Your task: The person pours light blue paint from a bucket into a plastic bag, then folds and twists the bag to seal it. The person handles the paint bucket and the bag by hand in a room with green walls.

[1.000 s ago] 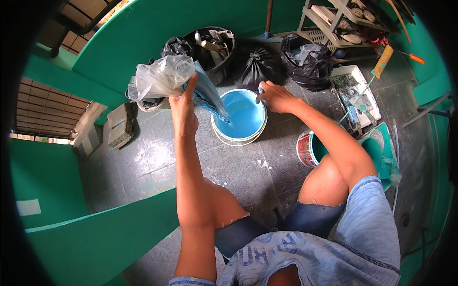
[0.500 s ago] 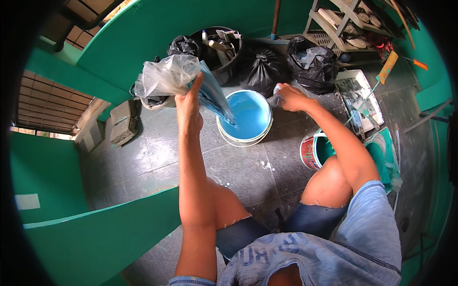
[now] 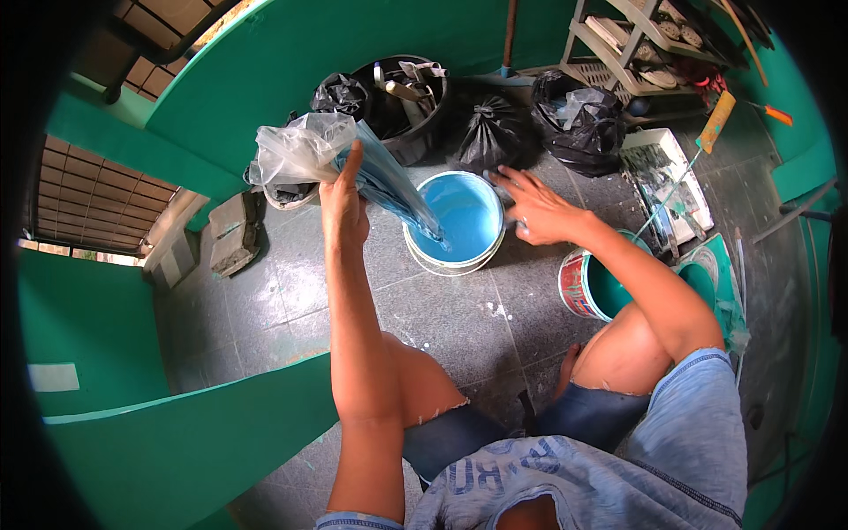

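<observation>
My left hand (image 3: 343, 203) is closed around the gathered neck of a clear plastic bag (image 3: 305, 146), whose crumpled top spills out to the left. Blue paint coats the bag's lower part, which slants down to the right into a white bucket (image 3: 452, 268). Light blue paint (image 3: 464, 208) fills much of the bucket, and the bag's tip reaches its surface. Just beyond the right rim hovers my right hand (image 3: 543, 212), fingers stretched and apart, with paint smears on them. It holds nothing visible; whether it touches the rim I cannot tell.
Right of the bucket stands a paint can (image 3: 579, 284) with green inside. A paint tray (image 3: 678, 190) and roller (image 3: 717, 119) lie beyond it. Black garbage bags (image 3: 490, 132) and a dark bin (image 3: 422, 146) line the back wall. A low green wall (image 3: 194, 433) is near left.
My right hand has come down and nearer along the bucket's right side, its fingers spreading. My left hand and the bag have shifted slightly left and lower.
</observation>
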Demonstrator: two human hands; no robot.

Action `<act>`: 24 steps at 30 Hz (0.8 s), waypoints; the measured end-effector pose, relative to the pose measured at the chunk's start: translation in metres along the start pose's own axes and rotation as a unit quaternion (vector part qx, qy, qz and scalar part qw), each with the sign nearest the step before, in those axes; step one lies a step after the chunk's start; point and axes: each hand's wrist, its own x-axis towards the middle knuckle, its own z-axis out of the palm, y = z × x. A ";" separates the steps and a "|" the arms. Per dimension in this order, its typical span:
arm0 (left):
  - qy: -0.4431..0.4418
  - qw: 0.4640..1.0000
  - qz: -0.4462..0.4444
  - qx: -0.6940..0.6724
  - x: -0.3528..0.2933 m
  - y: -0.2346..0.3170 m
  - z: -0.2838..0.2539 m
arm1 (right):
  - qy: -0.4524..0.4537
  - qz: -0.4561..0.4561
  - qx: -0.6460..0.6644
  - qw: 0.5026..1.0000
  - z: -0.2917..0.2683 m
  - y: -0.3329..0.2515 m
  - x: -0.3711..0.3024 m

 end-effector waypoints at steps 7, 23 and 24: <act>-0.059 0.998 -0.005 -0.014 -0.004 -0.006 0.027 | 0.268 0.103 0.253 0.924 -0.030 -0.027 0.058; -0.113 0.979 0.140 0.090 -0.014 0.004 0.041 | 0.266 0.066 0.465 0.842 -0.039 -0.007 0.069; -0.120 0.977 0.149 0.094 -0.014 0.005 0.040 | 0.264 0.058 0.476 0.837 -0.038 -0.002 0.069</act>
